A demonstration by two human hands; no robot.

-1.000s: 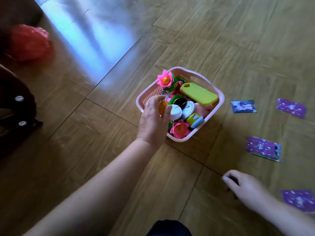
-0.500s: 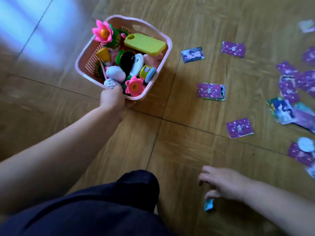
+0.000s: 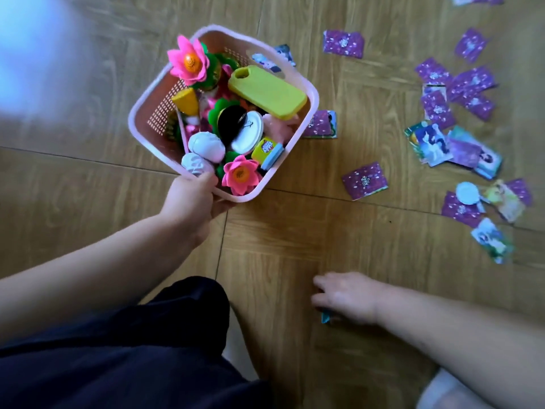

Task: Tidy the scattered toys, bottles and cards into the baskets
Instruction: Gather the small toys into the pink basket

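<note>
My left hand (image 3: 194, 202) grips the near rim of a pink plastic basket (image 3: 147, 104), which is tilted and lifted over the wooden floor. Inside lie pink flower toys (image 3: 188, 62), a yellow-green toy board (image 3: 267, 91), white egg-shaped toys (image 3: 206, 146) and a small yellow jar (image 3: 267, 150). My right hand (image 3: 348, 296) rests low on the floor, its fingers curled over a small blue piece (image 3: 326, 317). Several purple-backed cards (image 3: 365, 180) lie scattered on the floor to the right; one card (image 3: 321, 124) is partly under the basket's edge.
A heap of picture cards (image 3: 454, 149) and a small white round lid (image 3: 469, 193) lie at the right. My dark-clothed knee (image 3: 132, 343) fills the lower left. A pale object (image 3: 442, 391) sits at the bottom right corner. Bright glare covers the floor at top left.
My left hand moved from inside the basket to its near rim and drew the basket towards the cards. My right hand moved onto the small blue piece. The view swung right.
</note>
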